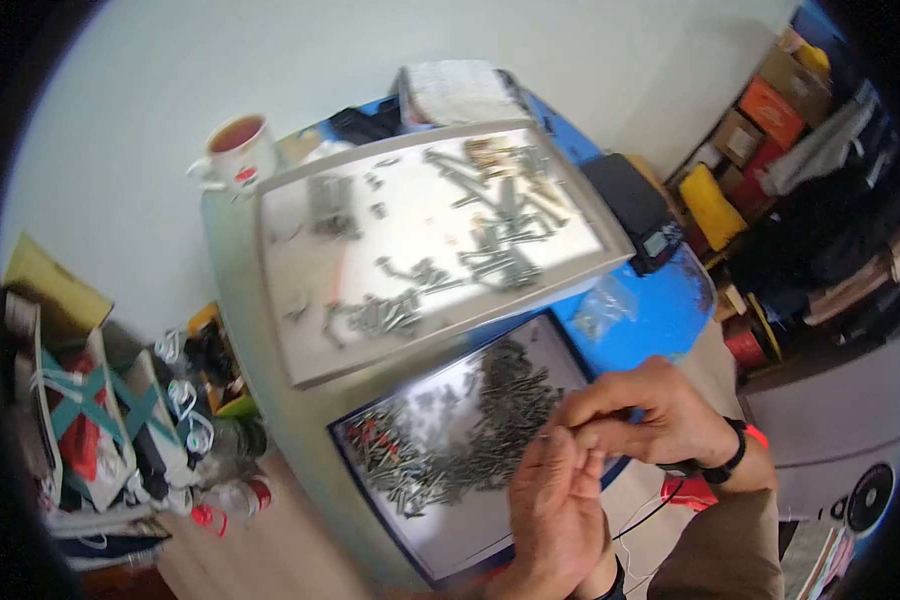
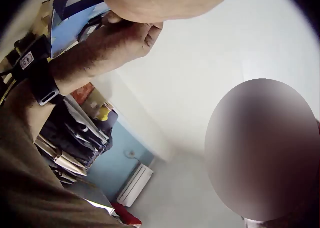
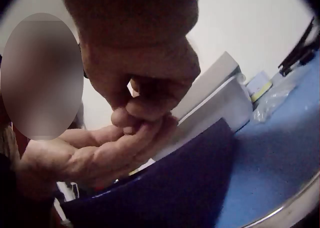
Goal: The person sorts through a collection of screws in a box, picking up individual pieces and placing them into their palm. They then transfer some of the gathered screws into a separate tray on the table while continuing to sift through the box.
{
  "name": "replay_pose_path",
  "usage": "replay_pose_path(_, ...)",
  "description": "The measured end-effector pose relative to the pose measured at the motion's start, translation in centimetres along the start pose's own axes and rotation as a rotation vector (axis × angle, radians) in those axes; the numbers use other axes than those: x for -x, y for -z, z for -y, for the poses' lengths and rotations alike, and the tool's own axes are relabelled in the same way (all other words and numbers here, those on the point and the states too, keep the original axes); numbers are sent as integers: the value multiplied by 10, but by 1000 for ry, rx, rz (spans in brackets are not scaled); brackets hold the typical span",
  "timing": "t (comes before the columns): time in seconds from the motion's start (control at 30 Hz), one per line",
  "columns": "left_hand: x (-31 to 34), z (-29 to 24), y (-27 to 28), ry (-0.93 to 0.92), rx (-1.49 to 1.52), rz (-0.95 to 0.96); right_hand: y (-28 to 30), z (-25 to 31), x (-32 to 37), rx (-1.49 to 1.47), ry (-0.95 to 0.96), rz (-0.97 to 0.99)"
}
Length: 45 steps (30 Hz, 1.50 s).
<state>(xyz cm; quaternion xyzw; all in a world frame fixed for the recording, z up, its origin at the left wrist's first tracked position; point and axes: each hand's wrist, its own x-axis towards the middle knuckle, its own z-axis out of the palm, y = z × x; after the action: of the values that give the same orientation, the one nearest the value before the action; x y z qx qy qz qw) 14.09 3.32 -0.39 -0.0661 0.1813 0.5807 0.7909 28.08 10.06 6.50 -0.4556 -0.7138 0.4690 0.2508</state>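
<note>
The right hand (image 1: pixel 660 410), grip narrow, contents hidden from me, meets the open, upturned left hand (image 1: pixel 560 500). At their nine o'clock, the box (image 1: pixel 470 545) of jumbled screws (image 1: pixel 515 400) runs eight to two.

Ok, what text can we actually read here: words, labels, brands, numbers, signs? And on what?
No text legible.
White mug: red mark, too blurred.
Black case: pale label, too small and blurred.
Bottle: red label, too blurred.
Orange box: markings too small and blurred.
</note>
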Motion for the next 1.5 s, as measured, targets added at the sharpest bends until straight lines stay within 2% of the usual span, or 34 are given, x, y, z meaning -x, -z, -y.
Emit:
replay_pose_path(0.03, 0, 1, -2, 8, -6, 8, 0, 0, 0, 63, 29, -58)
replay_pose_path(0.07, 1, 5, -9, -19, -14, -52, 0, -6, 1, 50, 38, -28)
replay_pose_path(0.13, 4, 6, -32, -96, 11, -131, -2, -16, 1, -173, -56, -248)
replay_pose_path(0.17, 7, 5, -41, -111, 13, -143, 1, -17, -2, -181, -55, -230)
replay_pose_path(0.23, 10, 4, -54, -314, -126, -174, 10, -11, -13, -70, -21, -193)
replay_pose_path(0.27, 13, 9, -44, -340, -209, -135, 11, -7, -17, -195, -109, -179)
replay_pose_path(0.3, 20, 13, -35, -344, -203, -140, 12, -9, -25, -193, -111, -172)
replay_pose_path(0.37, 31, 17, -23, -119, -12, 274, 15, -18, -43, -22, 51, -39)
replay_pose_path(0.4, 33, 20, -20, -122, -9, 270, 16, -21, -50, 74, 139, 42)
replay_pose_path(0.43, 34, 20, -20, -151, -98, 310, 12, -21, -55, 73, 137, 48)
replay_pose_path(0.5, 38, 23, -21, -206, -279, 388, -1, -17, -65, 208, 337, 231)
replay_pose_path(0.53, 39, 23, -23, -236, -369, 426, -6, -10, -70, 264, 380, 341)
replay_pose_path(0.57, 41, 22, -25, -269, -460, 463, -12, -1, -75, 264, 384, 351)
replay_pose_path(0.6, 38, 13, -34, -224, -378, 502, -20, 7, -81, 389, 435, 449)
replay_pose_path(0.67, 41, 12, -40, -232, -400, 466, -34, 9, -89, 564, 517, 584)
replay_pose_path(0.7, 42, 12, -42, -225, -425, 436, -42, 10, -91, 569, 518, 591)
replay_pose_path(0.77, 42, 9, -42, -208, -478, 423, -55, 13, -95, 778, 416, 617)
replay_pose_path(0.87, 40, 9, -49, -222, -433, 333, -66, 12, -100, 848, 443, 594)
replay_pose_path(1.0, 35, 9, -46, -192, -406, 338, -60, 14, -100, 839, 481, 661)
replay_pose_path(1.07, 29, 16, -42, -379, -421, 355, -52, 10, -95, 765, 582, 686)
replay_pose_path(1.2, 25, 5, -42, -400, -487, 351, -41, 5, -83, 750, 576, 751)
replay_pose_path(1.27, 21, 1, -38, -522, -626, 460, -38, 1, -81, 661, 628, 747)
replay_pose_path(1.3, 21, 4, -37, -519, -627, 459, -38, 1, -82, 659, 627, 745)
replay_pose_path(1.4, 20, 8, -40, -745, -627, 500, -41, 8, -92, 608, 621, 640)
replay_pose_path(1.43, 21, 7, -37, -742, -627, 501, -46, 12, -97, 658, 570, 614)
replay_pose_path(1.5, 28, 8, -27, -581, -717, 568, -54, 16, -103, 696, 516, 591)
